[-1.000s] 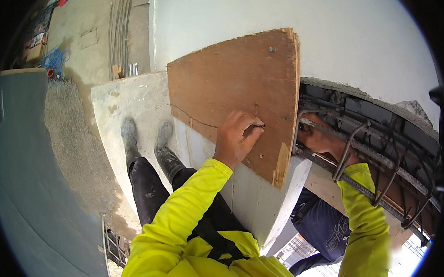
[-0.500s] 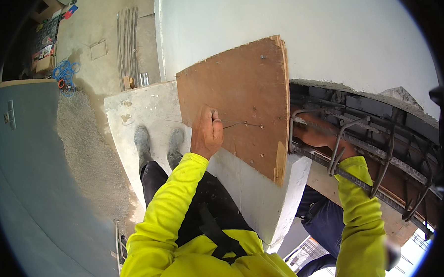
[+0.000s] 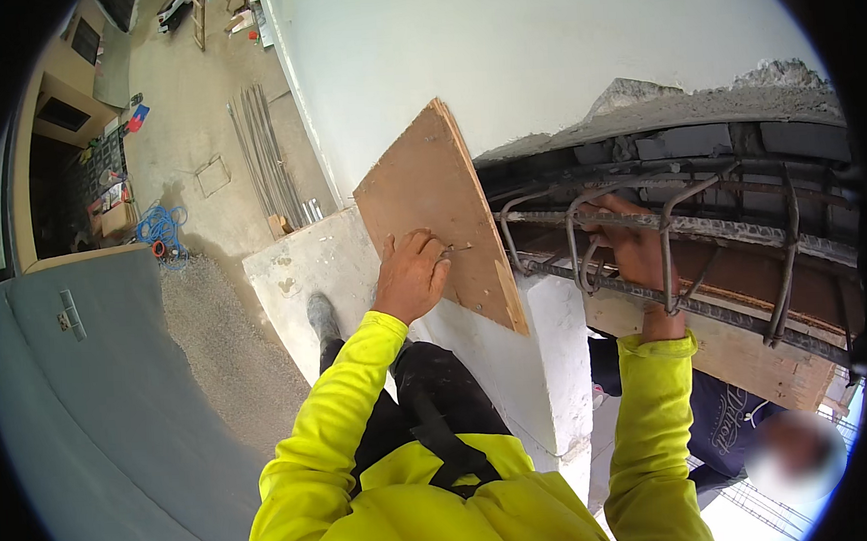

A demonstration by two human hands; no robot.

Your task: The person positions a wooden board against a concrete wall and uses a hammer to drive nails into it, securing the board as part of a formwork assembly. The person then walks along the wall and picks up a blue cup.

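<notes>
My left hand (image 3: 412, 276) lies against the face of a brown plywood board (image 3: 430, 188), fingers spread and thumb apart. A short thin wire (image 3: 460, 247) pokes from the board beside it. The board stands tilted at the end of a rebar cage (image 3: 707, 225) of long ribbed bars and bent stirrups. Inside the cage, between two stirrups, is my right hand (image 3: 636, 247). Its fingers curl near the upper long bar, which partly covers them; what they hold, if anything, is hidden.
Below the cage, another person in a dark shirt (image 3: 726, 422) stands near a plywood form (image 3: 737, 354). A white wall (image 3: 540, 53) with a broken lower edge rises ahead. Far left are steel bars (image 3: 271, 147), blue hose (image 3: 161, 227) and gravel (image 3: 219, 348). My boot (image 3: 322, 317) stands on a concrete ledge (image 3: 279, 272).
My left hand has gone from closed around the wire to spread on the board. My right hand has drawn back from behind the board, deeper along the cage. The view has shifted; the other person shows more.
</notes>
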